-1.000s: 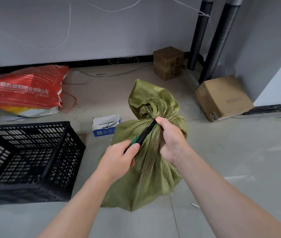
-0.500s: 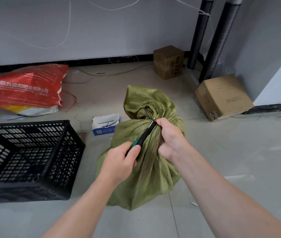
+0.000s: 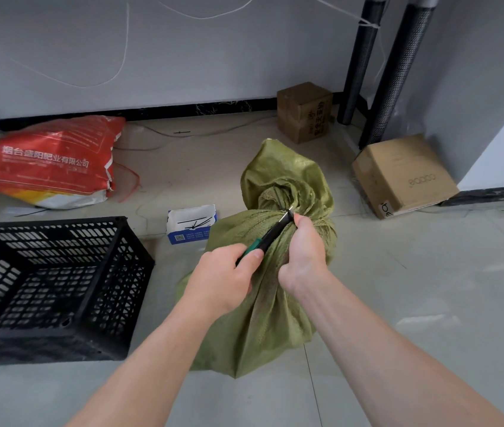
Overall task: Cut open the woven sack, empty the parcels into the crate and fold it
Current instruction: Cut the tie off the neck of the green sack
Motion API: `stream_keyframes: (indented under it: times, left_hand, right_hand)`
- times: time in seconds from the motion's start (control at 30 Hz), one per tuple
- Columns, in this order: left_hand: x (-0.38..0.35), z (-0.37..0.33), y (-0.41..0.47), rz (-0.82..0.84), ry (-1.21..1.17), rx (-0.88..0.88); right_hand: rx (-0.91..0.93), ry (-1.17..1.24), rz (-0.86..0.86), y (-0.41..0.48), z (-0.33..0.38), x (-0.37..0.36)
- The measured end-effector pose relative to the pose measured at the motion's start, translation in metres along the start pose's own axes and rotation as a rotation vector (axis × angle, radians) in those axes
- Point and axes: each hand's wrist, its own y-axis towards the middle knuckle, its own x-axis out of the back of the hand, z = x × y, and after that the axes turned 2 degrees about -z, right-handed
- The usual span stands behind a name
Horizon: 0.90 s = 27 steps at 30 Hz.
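Note:
A green woven sack (image 3: pixel 263 328) stands on the tiled floor in the middle, its neck tied shut and its top flopping up behind. My right hand (image 3: pixel 303 257) grips the gathered neck just below the tie. My left hand (image 3: pixel 223 282) holds a black utility knife (image 3: pixel 270 234) with a green slider; the blade tip touches the tie at the neck, next to my right thumb. A black plastic crate (image 3: pixel 69 343) sits on the floor to the left of the sack, with nothing visible inside. The parcels are hidden in the sack.
A small blue and white box (image 3: pixel 190 224) holding black cable ties lies between crate and sack. A red printed bag (image 3: pixel 47 164) lies at the back left. Two cardboard boxes (image 3: pixel 304 112) (image 3: pixel 401 177) and two black poles (image 3: pixel 395 72) stand at the back right.
The sack's floppy top has shifted and the neck has moved slightly right. Both hands stay on the neck, the knife blade still at the tie.

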Motion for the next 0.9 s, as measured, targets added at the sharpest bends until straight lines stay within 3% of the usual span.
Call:
stream_keyframes:
  times: [0.23, 0.4, 0.5, 0.6, 0.73, 0.9]
  left_hand:
    - [0.005, -0.011, 0.003, 0.076, -0.18, 0.137]
    - [0.031, -0.036, 0.032, -0.184, -0.904, 0.341]
    - [0.045, -0.033, 0.035, -0.204, -0.861, 0.267]
    - [0.044, -0.011, 0.027, -0.247, -0.787, 0.314]
    - [0.043, 0.006, 0.021, -0.142, -0.658, 0.373]
    - [0.037, 0.014, 0.022, -0.098, -0.583, 0.314]
  right_hand:
    - [0.163, -0.107, -0.019, 0.005, -0.004, -0.005]
    - [0.233, -0.242, 0.045, -0.01, -0.061, -0.014]
    - [0.172, -0.139, 0.115, -0.014, -0.058, -0.023]
    - [0.194, -0.245, 0.175, -0.007, -0.037, -0.016]
    - [0.169, -0.291, 0.208, -0.005, -0.019, -0.01]
    - [0.112, -0.274, 0.444, -0.013, -0.014, -0.01]
